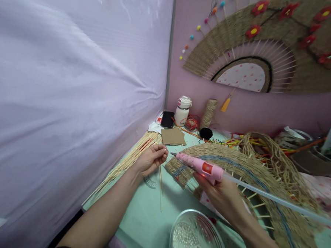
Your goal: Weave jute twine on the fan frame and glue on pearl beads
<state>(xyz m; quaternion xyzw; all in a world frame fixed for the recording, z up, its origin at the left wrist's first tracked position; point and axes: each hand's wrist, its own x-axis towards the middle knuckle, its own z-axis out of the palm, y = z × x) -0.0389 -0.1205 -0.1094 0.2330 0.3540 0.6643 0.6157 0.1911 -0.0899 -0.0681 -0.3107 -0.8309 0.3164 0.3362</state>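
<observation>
My right hand [220,195] is wrapped round the handle of a pink hot glue gun [192,161]. A long translucent glue stick [272,198] runs out of its back, and a small red light glows near the handle. The gun's dark nozzle points left at my left hand [153,158], with a small gap between them. Thumb and forefinger there are pinched on a tiny white bead [165,150]. Under the gun lies a fan-shaped woven twine piece [216,150] with a blue band and thin sticks. A clear bowl [173,233] of pearly beads stands at the front.
Thin wooden sticks [124,160] lie along the left wall. Behind are a cardboard square [172,136], a black phone [167,119], a white bottle [182,112], a twine spool [209,113] and black yarn [206,133]. A large decorated fan [227,46] hangs on the wall.
</observation>
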